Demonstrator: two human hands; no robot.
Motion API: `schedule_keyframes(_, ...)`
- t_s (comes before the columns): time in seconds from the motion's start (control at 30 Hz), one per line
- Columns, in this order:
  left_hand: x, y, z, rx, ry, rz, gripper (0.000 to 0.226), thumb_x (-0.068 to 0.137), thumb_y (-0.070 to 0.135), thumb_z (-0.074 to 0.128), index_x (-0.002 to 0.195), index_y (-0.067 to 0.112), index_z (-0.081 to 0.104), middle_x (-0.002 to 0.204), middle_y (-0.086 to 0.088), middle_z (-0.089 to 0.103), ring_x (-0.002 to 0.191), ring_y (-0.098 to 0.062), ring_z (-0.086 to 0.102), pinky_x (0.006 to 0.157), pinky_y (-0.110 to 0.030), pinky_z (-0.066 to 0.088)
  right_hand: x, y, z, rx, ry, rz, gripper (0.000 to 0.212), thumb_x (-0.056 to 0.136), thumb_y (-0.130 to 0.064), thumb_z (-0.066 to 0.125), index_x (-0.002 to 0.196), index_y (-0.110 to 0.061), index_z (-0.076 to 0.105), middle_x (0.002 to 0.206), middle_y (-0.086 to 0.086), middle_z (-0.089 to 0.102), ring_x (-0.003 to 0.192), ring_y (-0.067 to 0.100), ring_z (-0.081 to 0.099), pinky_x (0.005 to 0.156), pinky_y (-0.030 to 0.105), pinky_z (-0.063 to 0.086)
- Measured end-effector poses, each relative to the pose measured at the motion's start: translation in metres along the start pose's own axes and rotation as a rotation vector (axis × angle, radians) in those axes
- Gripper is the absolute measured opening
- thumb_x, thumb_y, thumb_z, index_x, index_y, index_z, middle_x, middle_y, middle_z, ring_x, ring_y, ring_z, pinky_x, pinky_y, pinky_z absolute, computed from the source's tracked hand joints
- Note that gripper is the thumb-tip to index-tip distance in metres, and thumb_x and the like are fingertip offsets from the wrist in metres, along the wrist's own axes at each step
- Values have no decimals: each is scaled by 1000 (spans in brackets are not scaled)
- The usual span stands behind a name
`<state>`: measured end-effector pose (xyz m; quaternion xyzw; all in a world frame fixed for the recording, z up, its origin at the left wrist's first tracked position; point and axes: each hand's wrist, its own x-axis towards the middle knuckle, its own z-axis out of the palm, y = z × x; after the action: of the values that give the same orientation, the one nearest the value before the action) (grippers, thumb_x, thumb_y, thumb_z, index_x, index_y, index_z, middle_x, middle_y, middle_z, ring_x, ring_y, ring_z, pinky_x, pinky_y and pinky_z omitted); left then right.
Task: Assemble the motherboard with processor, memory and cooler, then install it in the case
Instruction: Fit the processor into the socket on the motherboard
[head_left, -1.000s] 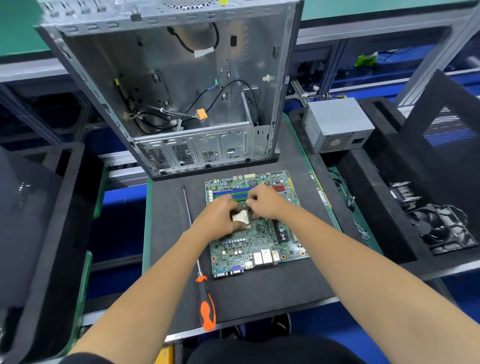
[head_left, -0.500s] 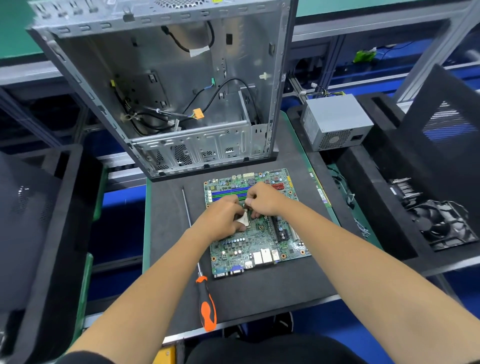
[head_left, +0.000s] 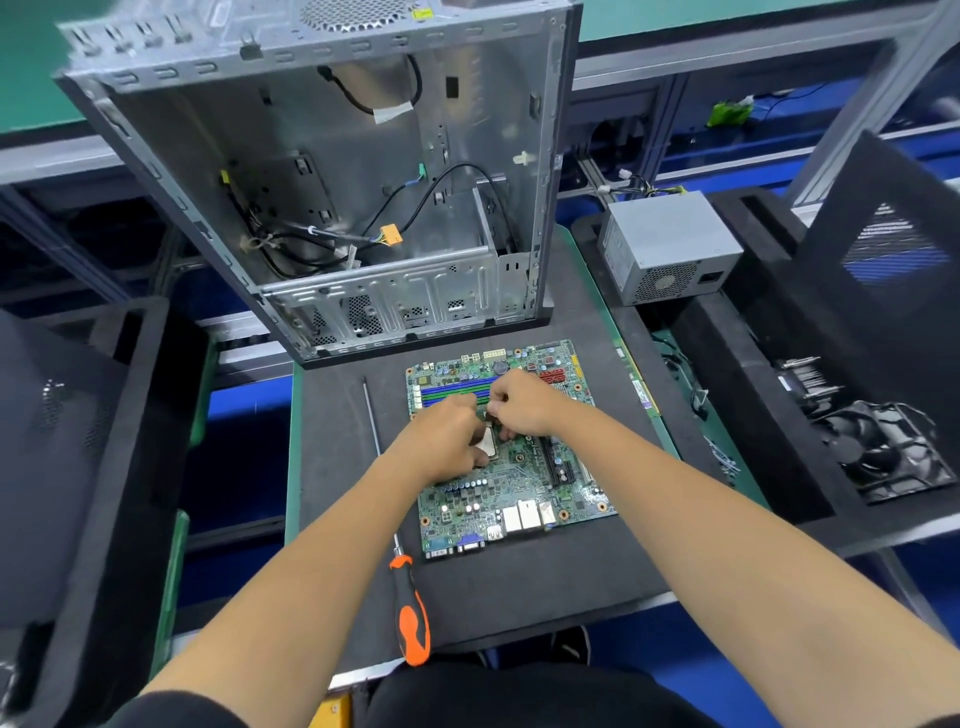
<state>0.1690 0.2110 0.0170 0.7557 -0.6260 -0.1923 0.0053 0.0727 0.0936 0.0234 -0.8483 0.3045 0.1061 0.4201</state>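
Green circuit board fills the middle of my view: the motherboard (head_left: 511, 457) lies flat on the dark mat of the desk (head_left: 519, 587), its port side toward me and its blue and green memory slots (head_left: 452, 389) on the far side. My left hand (head_left: 447, 441) and right hand (head_left: 524, 402) meet over the socket area, touching each other, with a tilted silver processor (head_left: 487, 441) showing between them. My left fingers curl around the processor's near edge and hold it. My right fingers are bent and pinched together at something by the socket just beyond the processor, but what they grip is hidden, so I cannot tell. An orange-and-black screwdriver (head_left: 410, 603) lies on the mat just left of the board, its long shaft pointing away from me. Beyond the board stands the open metal case (head_left: 363, 182), its side off, loose cables inside. A grey power supply (head_left: 667, 247) sits to the right, well apart, and a black fan cooler (head_left: 883, 447) rests in a foam tray (head_left: 748, 405) at far right.
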Motion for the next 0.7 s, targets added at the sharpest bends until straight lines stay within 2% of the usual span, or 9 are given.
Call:
schedule_keyframes(0.07,-3,-2,2,-21,2,-1,36,79,35,73,65,12,49,83,2,36,76,-20,43,64,-34,40,0,0,0,-2,-9,-1,30,99,-7,47,69,-11,47,70,-3,42,83,31,71,82,47,54)
schedule_keyframes(0.17,0,-7,-2,-82,-22,13,34,76,34,76,68,9,54,81,2,38,75,-18,42,64,-31,37,-1,1,1,-2,-1,-2,27,98,-8,47,72,-10,48,74,10,55,85,31,70,81,46,54)
schedule_keyframes(0.3,4,-8,-4,-77,-56,34,34,75,32,78,67,8,54,78,5,37,72,-18,42,61,-30,34,-2,4,3,11,21,-15,29,99,-9,48,70,-12,47,73,11,59,65,13,67,73,42,55)
schedule_keyframes(0.43,4,-2,-1,-28,-44,-13,38,74,28,79,62,15,45,80,4,36,75,-20,44,64,-35,41,-3,6,5,15,28,-17,28,98,-9,49,70,-10,48,73,13,60,72,21,68,68,36,52)
schedule_keyframes(0.53,1,-6,3,-101,-21,-11,30,76,28,78,75,12,53,84,3,38,77,-18,43,67,-34,40,-5,5,5,26,17,-7,20,98,-10,50,78,-6,54,83,24,67,80,29,69,77,44,55)
schedule_keyframes(0.6,0,-9,2,-133,-30,-6,31,75,29,79,82,8,57,85,3,39,77,-17,43,68,-32,40,-7,6,5,27,21,-10,21,97,-10,50,76,-8,53,84,23,67,89,35,68,78,46,54)
schedule_keyframes(0.7,2,-7,-1,-90,-57,9,33,74,33,78,75,7,58,81,3,39,74,-19,45,65,-35,41,-9,5,6,26,29,-3,27,98,-10,50,71,-11,49,80,20,63,92,36,67,75,43,53)
